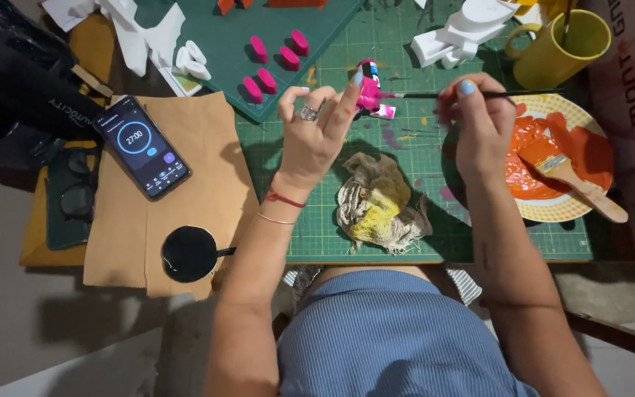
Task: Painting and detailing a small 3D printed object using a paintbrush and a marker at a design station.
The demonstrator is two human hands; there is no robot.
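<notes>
Left hand (pixel 316 132) pinching pink piece (pixel 368 94); right hand (pixel 479 121) gripping thin brush (pixel 424 95), tip touching piece; rag (pixel 378 204) near.

phone (pixel 142 145) on paper sheet (pixel 185 184), left of mat (pixel 406 147) | rag (pixel 378 204) on mat | plate (pixel 560 158) right, brush (pixel 578 184) on it

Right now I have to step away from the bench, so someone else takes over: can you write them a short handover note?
Left hand pinches a small piece, partly pink, above the green mat.
Right hand holds a thin brush, tip at the piece.
Five pink pieces lie done on the upper mat; white pieces beside them look unpainted.
Rag sits below; plate of orange paint at right.
</notes>
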